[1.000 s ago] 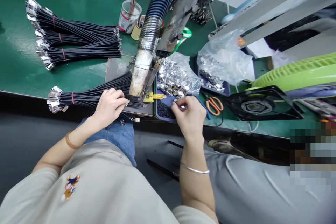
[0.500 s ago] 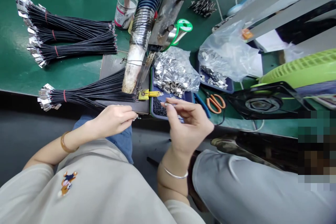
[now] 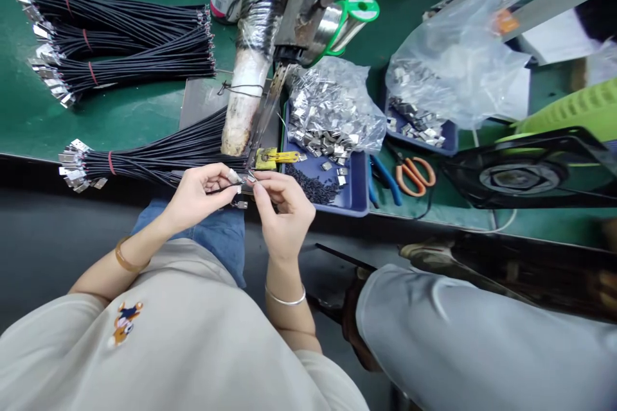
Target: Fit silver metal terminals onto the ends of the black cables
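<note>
My left hand and my right hand meet at the table's front edge, fingertips nearly touching. The left hand pinches the end of a thin black wire. The right hand pinches a small metal terminal against that wire end. Just behind them lies a bundle of black wires with metal terminals at its left end, bound by a red band. A yellow clamp sits right above my fingertips, below the tip of the soldering fixture.
Two more wire bundles lie at the back left. A blue tray holds a bag of metal terminals and dark small parts. Orange scissors, a solder spool, a second bag and a black fan stand to the right.
My right hand has come left from the blue tray with a terminal and now meets the left hand. The left hand has lifted slightly. The view has shifted downward.
</note>
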### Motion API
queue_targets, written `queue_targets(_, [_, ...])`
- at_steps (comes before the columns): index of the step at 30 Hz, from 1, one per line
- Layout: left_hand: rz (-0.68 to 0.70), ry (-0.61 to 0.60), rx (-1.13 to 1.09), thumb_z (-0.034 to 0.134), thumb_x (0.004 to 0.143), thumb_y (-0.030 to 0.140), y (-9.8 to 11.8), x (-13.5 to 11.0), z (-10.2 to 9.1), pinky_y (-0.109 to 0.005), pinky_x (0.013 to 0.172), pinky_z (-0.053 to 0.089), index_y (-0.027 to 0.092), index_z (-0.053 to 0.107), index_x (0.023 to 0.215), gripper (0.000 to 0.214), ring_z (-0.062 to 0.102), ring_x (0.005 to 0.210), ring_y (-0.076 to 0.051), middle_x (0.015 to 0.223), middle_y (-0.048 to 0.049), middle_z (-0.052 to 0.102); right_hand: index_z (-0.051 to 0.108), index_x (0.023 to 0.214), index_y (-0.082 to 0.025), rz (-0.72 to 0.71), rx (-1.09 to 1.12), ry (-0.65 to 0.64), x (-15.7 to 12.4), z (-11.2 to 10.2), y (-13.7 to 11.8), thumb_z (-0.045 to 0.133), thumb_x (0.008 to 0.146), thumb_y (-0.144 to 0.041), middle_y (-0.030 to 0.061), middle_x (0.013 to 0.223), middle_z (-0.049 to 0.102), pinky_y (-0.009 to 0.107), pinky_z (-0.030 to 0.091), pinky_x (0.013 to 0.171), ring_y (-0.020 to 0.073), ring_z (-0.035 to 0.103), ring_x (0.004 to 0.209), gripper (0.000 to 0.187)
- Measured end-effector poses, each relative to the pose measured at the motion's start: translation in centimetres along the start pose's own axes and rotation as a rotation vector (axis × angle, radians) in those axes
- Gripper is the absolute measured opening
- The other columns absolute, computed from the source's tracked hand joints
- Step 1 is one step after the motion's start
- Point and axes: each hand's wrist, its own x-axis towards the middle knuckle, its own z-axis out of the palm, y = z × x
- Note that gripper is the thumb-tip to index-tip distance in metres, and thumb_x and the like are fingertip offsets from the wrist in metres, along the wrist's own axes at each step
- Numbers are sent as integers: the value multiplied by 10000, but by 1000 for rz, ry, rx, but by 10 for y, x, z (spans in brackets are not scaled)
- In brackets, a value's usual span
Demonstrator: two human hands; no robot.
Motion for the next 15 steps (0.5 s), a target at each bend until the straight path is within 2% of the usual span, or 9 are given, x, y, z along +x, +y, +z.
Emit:
queue_targets(3, [27,-5,13,725,769,264,3,0,-1,-202,648,525,131,690,776,137,607,632,-99,716,-19,686,718,855,-231,16,34,-21,3,0,1,675,895,-293,60,980,767,319,643,754,189,747,912,85])
queue_targets(9, [44,-101,122,665,864,301,6,2,-5,-217,586,476,125,679,676,258,575,582,-109,644,-40,675,735,849,-235,47,107,-102,3,1,4,680,880,-283,57,1009,768,307,643,742,188,748,921,79])
queue_targets(15, [16,-199,77,684,874,376,6,5,-11,-206,566,457,122,671,642,345,553,554,-98,609,-41,668,739,842,-230,35,123,-111,1,1,5,684,877,-261,55,999,772,292,635,736,178,748,918,72])
